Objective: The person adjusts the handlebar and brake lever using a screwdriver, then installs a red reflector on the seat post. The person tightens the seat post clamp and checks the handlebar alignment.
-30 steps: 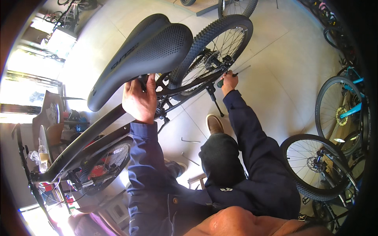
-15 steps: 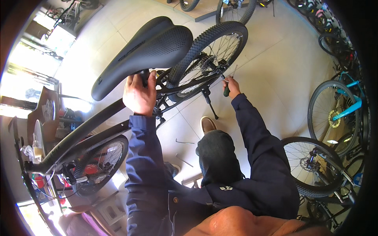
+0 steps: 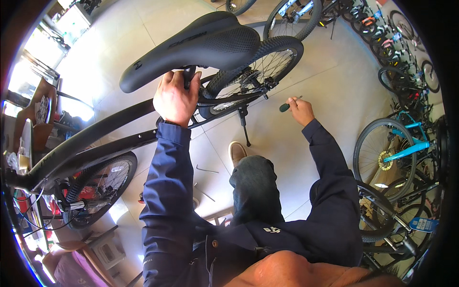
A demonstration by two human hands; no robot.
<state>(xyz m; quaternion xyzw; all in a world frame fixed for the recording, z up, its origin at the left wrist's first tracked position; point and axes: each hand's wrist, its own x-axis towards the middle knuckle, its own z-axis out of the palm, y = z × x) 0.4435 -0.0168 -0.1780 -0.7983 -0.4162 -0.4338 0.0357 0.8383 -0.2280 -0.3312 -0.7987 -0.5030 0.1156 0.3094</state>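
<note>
A black bicycle stands before me, its frame running from lower left to upper centre. My left hand is closed around the seat post under the black saddle. In my right hand is a small screwdriver with a dark green handle; its thin shaft shows beside my fingers. That hand is apart from the bicycle, to the right of the rear wheel. The kickstand points down to the tiled floor.
Two hex keys lie on the floor near my shoe. On the right stand a bicycle with a turquoise frame and several others. A brown chair is at the left, and another bicycle stands beyond the rear wheel.
My right hand has drawn back from the rear axle, rightward, with the screwdriver turned in its fingers. My left hand keeps its hold; the view has shifted somewhat.
</note>
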